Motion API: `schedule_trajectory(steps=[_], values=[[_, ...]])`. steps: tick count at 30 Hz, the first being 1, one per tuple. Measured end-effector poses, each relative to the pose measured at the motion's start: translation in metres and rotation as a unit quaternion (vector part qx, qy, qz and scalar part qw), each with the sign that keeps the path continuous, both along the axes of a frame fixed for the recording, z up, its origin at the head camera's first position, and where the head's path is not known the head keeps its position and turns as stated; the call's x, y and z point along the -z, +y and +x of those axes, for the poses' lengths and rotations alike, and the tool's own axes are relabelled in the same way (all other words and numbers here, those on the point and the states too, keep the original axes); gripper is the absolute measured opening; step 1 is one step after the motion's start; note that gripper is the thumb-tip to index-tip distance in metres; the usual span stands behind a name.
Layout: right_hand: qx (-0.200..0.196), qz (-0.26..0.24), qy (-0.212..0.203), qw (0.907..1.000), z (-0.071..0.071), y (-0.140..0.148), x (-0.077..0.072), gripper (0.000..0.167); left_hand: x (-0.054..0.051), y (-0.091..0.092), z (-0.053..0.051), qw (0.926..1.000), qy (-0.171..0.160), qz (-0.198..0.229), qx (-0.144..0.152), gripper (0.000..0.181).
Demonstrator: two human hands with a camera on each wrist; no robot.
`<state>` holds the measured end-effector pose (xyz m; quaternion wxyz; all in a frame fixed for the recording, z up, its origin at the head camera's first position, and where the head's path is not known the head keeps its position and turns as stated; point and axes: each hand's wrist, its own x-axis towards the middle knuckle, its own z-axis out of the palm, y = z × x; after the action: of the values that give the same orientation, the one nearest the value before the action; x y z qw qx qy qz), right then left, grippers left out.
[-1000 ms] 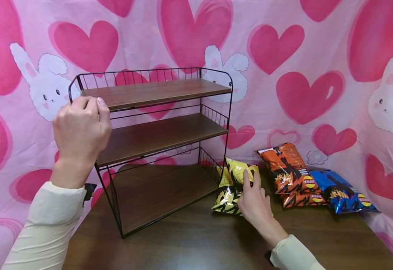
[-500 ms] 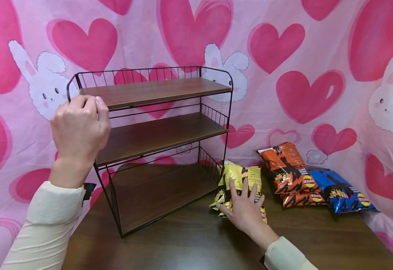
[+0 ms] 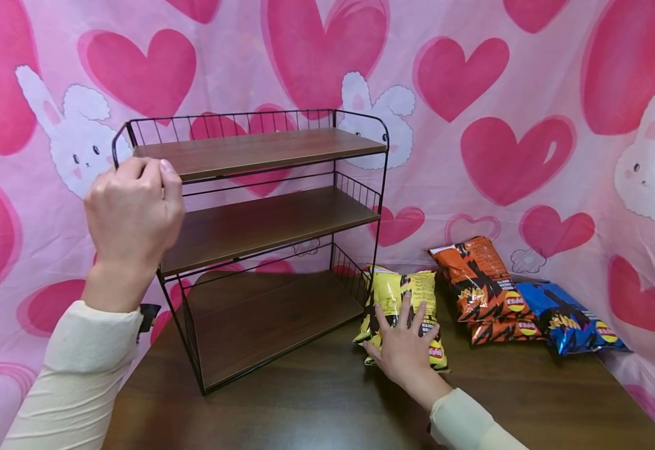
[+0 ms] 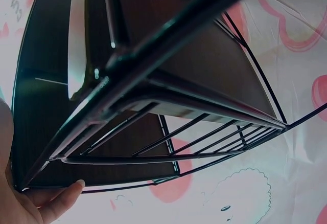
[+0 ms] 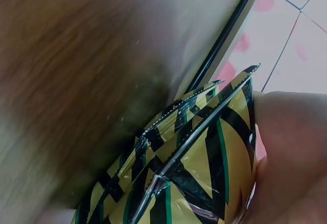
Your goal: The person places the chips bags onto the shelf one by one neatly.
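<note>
A three-tier shelf rack (image 3: 282,228) with brown boards and a black wire frame stands on the table. My left hand (image 3: 134,228) grips its upper left front corner; in the left wrist view the thumb and fingertips (image 4: 64,202) show around the frame. Right of the rack lies a yellow-and-black chip bag (image 3: 388,284), on top of a second yellow bag (image 3: 364,332) that is mostly covered. My right hand (image 3: 405,355) rests on the top bag with fingers spread. The right wrist view shows both bags' crimped edges overlapping beside part of that hand (image 5: 291,157).
Two orange chip bags (image 3: 476,281) are stacked farther right, the lower one mostly hidden. A blue chip bag (image 3: 572,319) leans beside them near the table's (image 3: 507,406) right edge. Pink heart-printed cloth (image 3: 451,181) hangs close behind everything.
The upper yellow bag has come down flat over the lower one. My right hand has let go of it and spread its fingers on top. The left hand stays put.
</note>
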<state>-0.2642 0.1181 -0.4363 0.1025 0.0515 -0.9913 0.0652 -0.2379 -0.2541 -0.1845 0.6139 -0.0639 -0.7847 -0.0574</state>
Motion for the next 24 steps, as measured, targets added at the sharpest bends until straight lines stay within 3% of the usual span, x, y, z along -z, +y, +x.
schedule_trajectory(steps=[17, 24], values=[[-0.011, 0.018, 0.001, 0.9998, -0.023, 0.028, -0.001, 0.085, 0.0, -0.001, 0.001, 0.9999, -0.011, -0.001, -0.003, 0.06], [-0.015, -0.025, 0.011, 0.9995, -0.029, 0.033, 0.003, 0.08, 0.0, -0.002, 0.0, 1.0, -0.007, -0.005, -0.001, 0.06]])
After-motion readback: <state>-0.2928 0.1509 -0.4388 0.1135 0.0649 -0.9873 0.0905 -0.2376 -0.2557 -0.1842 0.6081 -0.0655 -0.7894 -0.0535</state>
